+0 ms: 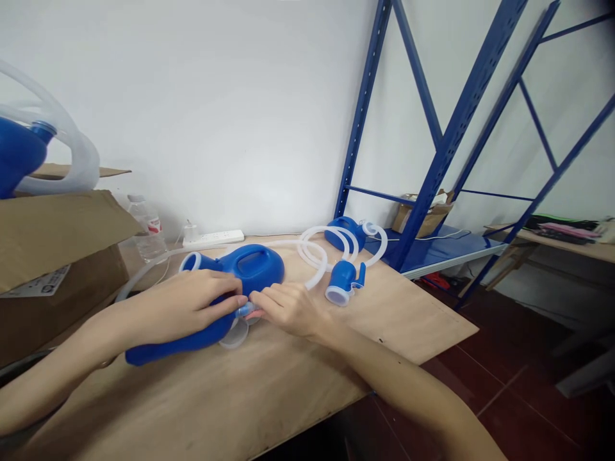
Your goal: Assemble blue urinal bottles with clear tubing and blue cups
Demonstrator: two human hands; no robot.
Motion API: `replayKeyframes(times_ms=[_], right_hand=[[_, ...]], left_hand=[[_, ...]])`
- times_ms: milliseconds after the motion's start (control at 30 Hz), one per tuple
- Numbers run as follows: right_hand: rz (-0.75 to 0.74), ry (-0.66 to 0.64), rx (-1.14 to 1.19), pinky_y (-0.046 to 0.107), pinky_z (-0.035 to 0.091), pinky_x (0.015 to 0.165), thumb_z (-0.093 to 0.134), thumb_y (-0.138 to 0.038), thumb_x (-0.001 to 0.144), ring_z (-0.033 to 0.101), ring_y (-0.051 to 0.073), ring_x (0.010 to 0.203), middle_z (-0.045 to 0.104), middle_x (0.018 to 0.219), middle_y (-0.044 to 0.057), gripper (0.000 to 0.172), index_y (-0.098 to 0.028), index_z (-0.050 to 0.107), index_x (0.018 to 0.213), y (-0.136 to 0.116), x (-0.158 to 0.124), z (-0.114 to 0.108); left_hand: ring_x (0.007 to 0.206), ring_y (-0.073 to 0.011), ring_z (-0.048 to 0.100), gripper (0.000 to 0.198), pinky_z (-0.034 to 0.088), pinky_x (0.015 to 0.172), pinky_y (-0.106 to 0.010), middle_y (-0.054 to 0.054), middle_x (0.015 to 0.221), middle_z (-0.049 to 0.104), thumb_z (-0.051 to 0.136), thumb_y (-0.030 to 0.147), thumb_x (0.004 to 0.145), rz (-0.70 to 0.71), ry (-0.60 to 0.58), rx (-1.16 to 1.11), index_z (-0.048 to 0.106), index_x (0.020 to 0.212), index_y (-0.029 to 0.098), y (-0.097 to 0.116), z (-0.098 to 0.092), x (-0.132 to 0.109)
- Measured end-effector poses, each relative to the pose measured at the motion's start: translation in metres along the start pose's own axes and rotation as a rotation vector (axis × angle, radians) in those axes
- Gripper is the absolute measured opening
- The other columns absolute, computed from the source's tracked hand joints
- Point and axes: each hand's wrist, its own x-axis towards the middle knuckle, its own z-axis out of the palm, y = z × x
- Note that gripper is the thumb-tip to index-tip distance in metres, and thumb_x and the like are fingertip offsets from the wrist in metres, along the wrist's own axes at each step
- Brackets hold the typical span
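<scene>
A blue plastic bottle point(254, 266) with a built-in handle lies on its side on the wooden table point(298, 378). My left hand point(185, 304) lies over its lower body, fingers curled around it. My right hand point(286, 307) pinches a small blue connector point(244, 310) at the bottle's side, fingertips meeting those of the left hand. A clear round cap point(235, 334) sits just below the connector. A translucent tube point(314, 256) loops from the bottle toward a blue cup-shaped fitting point(342, 280) further back.
An open cardboard box point(52, 256) at the left holds another blue bottle point(19, 157) with coiled tubing. A water bottle point(147, 227) and a white power strip point(214, 239) stand by the wall. Blue metal shelving point(432, 173) rises at the right, beyond the table's edge.
</scene>
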Motion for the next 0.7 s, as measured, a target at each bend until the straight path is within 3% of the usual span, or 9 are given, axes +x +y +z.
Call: replayKeyframes(times_ms=[100, 333, 500, 700], right_hand=[[-0.018, 0.003, -0.017, 0.031, 0.030, 0.054, 0.049, -0.043, 0.108, 0.052, 0.012, 0.058, 0.058, 0.065, -0.001, 0.034, -0.019, 0.064, 0.089, 0.003, 0.000, -0.005], [-0.041, -0.006, -0.051, 0.031, 0.031, 0.055, 0.047, -0.043, 0.109, 0.049, 0.012, 0.058, 0.057, 0.066, -0.002, 0.037, -0.020, 0.065, 0.087, 0.006, -0.002, -0.005], [-0.076, 0.066, -0.083, 0.031, 0.032, 0.056, 0.047, -0.043, 0.108, 0.051, 0.013, 0.060, 0.058, 0.067, -0.001, 0.034, -0.017, 0.068, 0.099, 0.004, -0.004, -0.002], [-0.144, 0.137, -0.150, 0.031, 0.032, 0.058, 0.055, -0.041, 0.106, 0.048, 0.013, 0.062, 0.057, 0.068, -0.002, 0.027, -0.017, 0.067, 0.105, 0.009, -0.003, -0.007]], left_hand=[[0.080, -0.0181, 0.066, 0.046, 0.049, 0.074, -0.027, -0.001, 0.088, 0.074, 0.040, 0.054, 0.101, -0.037, -0.119, -0.151, 0.072, 0.086, 0.024, 0.000, -0.005, 0.005], [0.069, -0.0159, 0.058, 0.044, 0.044, 0.063, -0.025, 0.002, 0.079, 0.068, 0.046, 0.059, 0.095, -0.134, -0.154, -0.222, 0.071, 0.087, 0.024, -0.006, -0.005, 0.009], [0.087, -0.0196, 0.063, 0.041, 0.051, 0.082, -0.029, -0.003, 0.097, 0.070, 0.038, 0.050, 0.100, -0.024, -0.159, -0.222, 0.068, 0.089, 0.023, -0.005, 0.001, 0.004], [0.092, -0.0230, 0.064, 0.049, 0.050, 0.086, -0.031, -0.004, 0.097, 0.072, 0.034, 0.057, 0.100, -0.093, -0.221, -0.326, 0.068, 0.092, 0.023, -0.004, 0.009, 0.010]])
